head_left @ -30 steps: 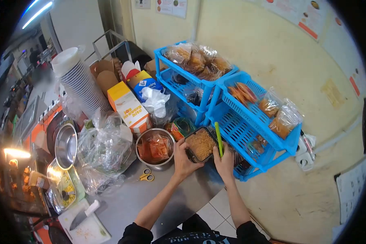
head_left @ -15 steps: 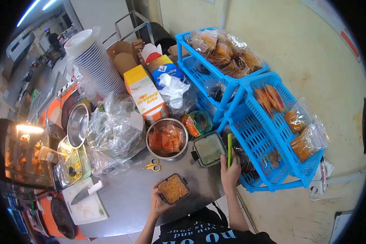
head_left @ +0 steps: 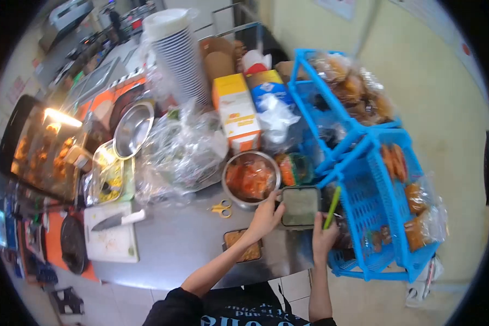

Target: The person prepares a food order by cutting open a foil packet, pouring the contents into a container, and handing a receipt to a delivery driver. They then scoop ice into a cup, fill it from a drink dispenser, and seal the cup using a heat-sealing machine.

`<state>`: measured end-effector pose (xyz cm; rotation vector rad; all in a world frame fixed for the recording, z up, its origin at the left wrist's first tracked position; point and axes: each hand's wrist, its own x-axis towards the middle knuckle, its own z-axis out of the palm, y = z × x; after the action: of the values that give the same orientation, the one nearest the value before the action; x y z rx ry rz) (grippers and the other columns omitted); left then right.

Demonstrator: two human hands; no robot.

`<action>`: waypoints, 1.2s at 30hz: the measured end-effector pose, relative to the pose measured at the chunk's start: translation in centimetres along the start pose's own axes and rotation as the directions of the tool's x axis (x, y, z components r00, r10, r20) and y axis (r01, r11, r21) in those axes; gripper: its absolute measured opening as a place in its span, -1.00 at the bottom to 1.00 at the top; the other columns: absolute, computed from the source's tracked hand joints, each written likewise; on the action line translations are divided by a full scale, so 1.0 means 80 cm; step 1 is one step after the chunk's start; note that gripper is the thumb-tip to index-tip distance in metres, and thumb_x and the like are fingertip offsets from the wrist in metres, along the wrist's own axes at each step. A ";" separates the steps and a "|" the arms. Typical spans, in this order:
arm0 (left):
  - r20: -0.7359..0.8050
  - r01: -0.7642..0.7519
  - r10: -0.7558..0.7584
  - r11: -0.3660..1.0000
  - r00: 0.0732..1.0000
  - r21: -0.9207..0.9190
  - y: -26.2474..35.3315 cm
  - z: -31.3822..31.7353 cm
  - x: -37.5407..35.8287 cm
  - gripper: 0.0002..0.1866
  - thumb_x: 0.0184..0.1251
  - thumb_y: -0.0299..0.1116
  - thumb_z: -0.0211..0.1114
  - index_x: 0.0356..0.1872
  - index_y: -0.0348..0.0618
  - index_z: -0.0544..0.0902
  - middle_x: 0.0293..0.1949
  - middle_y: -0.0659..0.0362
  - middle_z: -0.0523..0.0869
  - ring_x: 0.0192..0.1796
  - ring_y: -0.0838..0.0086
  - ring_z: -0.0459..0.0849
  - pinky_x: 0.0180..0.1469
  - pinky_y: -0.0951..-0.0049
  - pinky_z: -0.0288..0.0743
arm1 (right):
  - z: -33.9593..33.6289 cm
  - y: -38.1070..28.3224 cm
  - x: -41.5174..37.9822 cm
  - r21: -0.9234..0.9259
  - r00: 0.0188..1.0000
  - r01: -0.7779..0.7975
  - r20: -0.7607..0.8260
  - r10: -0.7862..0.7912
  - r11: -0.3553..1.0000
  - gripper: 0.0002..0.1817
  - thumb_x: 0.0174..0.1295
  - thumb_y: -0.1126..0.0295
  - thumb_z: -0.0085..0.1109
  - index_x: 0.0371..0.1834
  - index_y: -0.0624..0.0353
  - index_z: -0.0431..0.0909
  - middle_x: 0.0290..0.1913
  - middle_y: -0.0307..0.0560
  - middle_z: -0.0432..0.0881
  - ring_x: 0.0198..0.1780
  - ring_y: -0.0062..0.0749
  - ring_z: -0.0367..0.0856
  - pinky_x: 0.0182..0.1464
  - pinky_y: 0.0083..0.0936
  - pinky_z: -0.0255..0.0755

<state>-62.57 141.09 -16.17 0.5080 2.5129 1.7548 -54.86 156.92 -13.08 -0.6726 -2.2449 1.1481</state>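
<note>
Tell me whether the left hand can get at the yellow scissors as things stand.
Probably yes: the yellow scissors lie uncovered on the table near the left hand, and nothing appears to stand between them.

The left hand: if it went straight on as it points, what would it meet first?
Probably the grey-green, dark-rimmed rectangular container right by the left hand; the round, silver metal bowl sits close too, and depth is unclear.

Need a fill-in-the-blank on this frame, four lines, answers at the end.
1. The right hand holds a slim object coloured ____.
2. The container of crumbs lies partly hidden under the ____ forearm.
3. The scissors have ____ handles.
4. The kitchen knife lies on the ____ cutting board.

Missing words: green; left; yellow; white.
</note>
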 end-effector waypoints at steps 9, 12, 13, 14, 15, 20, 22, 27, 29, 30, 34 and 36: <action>-0.388 0.490 -0.445 0.871 0.807 0.020 0.009 -0.243 -0.249 -0.58 0.31 -0.38 0.00 0.21 -0.13 0.39 -0.51 0.09 0.58 -0.51 0.45 0.53 -0.40 0.40 0.42 | 0.080 -0.161 -0.194 0.134 0.663 0.108 0.729 -0.172 0.985 -0.81 0.10 0.35 0.16 -0.37 0.25 0.43 -0.48 0.13 0.55 -0.41 0.12 0.55 -0.38 -0.19 0.42; -0.461 0.622 -0.538 0.782 0.706 0.040 -0.065 -0.272 -0.298 -0.57 0.32 -0.38 0.00 0.21 -0.18 0.40 -0.50 0.12 0.57 -0.49 0.52 0.52 -0.42 0.42 0.42 | 0.159 -0.136 -0.253 0.170 0.625 0.267 0.719 -0.305 0.949 -0.78 0.09 0.31 0.18 -0.41 0.24 0.43 -0.53 0.11 0.53 -0.45 0.12 0.53 -0.37 -0.13 0.38; -0.456 0.643 -0.542 0.761 0.706 0.091 -0.070 -0.279 -0.299 -0.57 0.32 -0.36 0.01 0.22 -0.16 0.40 -0.55 0.11 0.56 -0.52 0.50 0.52 -0.43 0.42 0.41 | 0.171 -0.135 -0.259 0.145 0.615 0.312 0.722 -0.316 0.939 -0.78 0.09 0.31 0.18 -0.42 0.25 0.42 -0.52 0.13 0.54 -0.42 0.12 0.54 -0.37 -0.12 0.38; -0.447 0.662 -0.549 0.736 0.706 0.141 -0.079 -0.286 -0.301 -0.56 0.32 -0.33 0.02 0.23 -0.15 0.40 -0.60 0.09 0.54 -0.55 0.48 0.52 -0.45 0.41 0.39 | 0.182 -0.134 -0.263 0.116 0.607 0.356 0.726 -0.324 0.927 -0.78 0.08 0.32 0.18 -0.42 0.25 0.42 -0.51 0.14 0.55 -0.40 0.12 0.55 -0.36 -0.10 0.38; -0.479 0.635 -0.494 0.749 0.725 0.190 -0.090 -0.290 -0.305 -0.56 0.32 -0.28 0.05 0.22 -0.11 0.42 -0.68 0.06 0.49 -0.61 0.41 0.50 -0.46 0.39 0.37 | 0.185 -0.138 -0.266 0.048 0.605 0.342 0.753 -0.259 0.939 -0.78 0.07 0.31 0.21 -0.38 0.26 0.48 -0.46 0.18 0.58 -0.34 0.08 0.58 -0.32 -0.16 0.41; -0.366 0.612 -0.554 0.789 0.748 0.058 -0.060 -0.330 -0.294 -0.49 0.31 -0.20 0.10 0.26 -0.11 0.35 -0.56 0.01 0.57 -0.50 0.21 0.57 -0.37 0.30 0.41 | 0.185 -0.164 -0.257 -0.005 0.727 0.141 0.679 -0.100 0.990 -0.71 0.03 0.29 0.28 -0.36 0.33 0.57 -0.49 0.17 0.60 -0.42 -0.10 0.60 -0.33 -0.32 0.41; -0.491 0.529 -0.492 0.845 0.719 -0.073 -0.055 -0.359 -0.284 -0.48 0.31 -0.20 0.14 0.26 -0.14 0.34 -0.52 0.08 0.57 -0.48 0.27 0.56 -0.34 0.32 0.43 | 0.209 -0.201 -0.234 -0.060 0.761 0.090 0.648 -0.030 0.994 -0.76 0.05 0.33 0.23 -0.38 0.33 0.52 -0.52 0.19 0.55 -0.41 0.10 0.54 -0.27 -0.19 0.37; -0.753 0.405 -0.170 0.904 0.636 0.138 -0.152 -0.484 -0.273 -0.52 0.28 -0.28 0.17 0.20 -0.19 0.36 -0.27 0.03 0.53 -0.24 0.25 0.54 -0.13 0.32 0.41 | 0.317 -0.171 -0.209 -0.149 0.707 0.194 0.707 -0.033 0.970 -0.73 0.10 0.37 0.21 -0.26 0.38 0.52 -0.38 0.18 0.55 -0.30 0.09 0.52 -0.18 -0.18 0.37; -0.827 0.495 -0.052 0.821 0.559 0.283 -0.196 -0.560 -0.271 -0.54 0.27 -0.32 0.15 0.18 -0.21 0.38 -0.16 -0.03 0.51 -0.09 0.20 0.50 0.00 0.30 0.37 | 0.319 -0.165 -0.222 -0.154 0.762 0.387 0.608 -0.222 0.909 -0.68 0.10 0.37 0.22 -0.14 0.36 0.50 -0.26 0.19 0.52 -0.20 0.09 0.50 -0.12 -0.19 0.36; -0.850 0.500 -0.015 0.814 0.526 0.295 -0.225 -0.600 -0.271 -0.56 0.27 -0.34 0.14 0.17 -0.22 0.40 -0.13 -0.06 0.50 -0.07 0.17 0.50 0.02 0.29 0.36 | 0.316 -0.164 -0.227 -0.166 0.771 0.475 0.553 -0.317 0.864 -0.64 0.09 0.36 0.22 -0.09 0.35 0.50 -0.20 0.20 0.50 -0.14 0.08 0.49 -0.09 -0.20 0.35; -0.871 0.534 -0.006 0.792 0.491 0.295 -0.318 -0.726 -0.255 -0.58 0.28 -0.32 0.09 0.14 -0.28 0.42 -0.05 -0.14 0.49 0.00 0.08 0.50 0.05 0.26 0.37 | 0.310 -0.187 -0.218 -0.204 0.647 0.544 0.720 -0.252 0.814 -0.53 0.06 0.40 0.24 0.06 0.32 0.45 -0.10 0.18 0.46 -0.07 0.06 0.46 -0.02 -0.23 0.34; -0.874 0.566 -0.053 0.780 0.482 0.265 -0.349 -0.759 -0.245 -0.56 0.28 -0.30 0.08 0.13 -0.32 0.41 -0.02 -0.16 0.48 -0.01 0.04 0.51 0.04 0.23 0.38 | 0.318 -0.229 -0.218 -0.178 0.625 0.605 0.709 -0.326 0.776 -0.53 0.04 0.42 0.23 0.07 0.29 0.46 -0.15 0.13 0.49 -0.10 0.01 0.49 -0.03 -0.26 0.35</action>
<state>-63.76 71.82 -22.93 -1.1128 3.3701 1.2461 -61.89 121.80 -14.47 0.2914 -3.0355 0.6826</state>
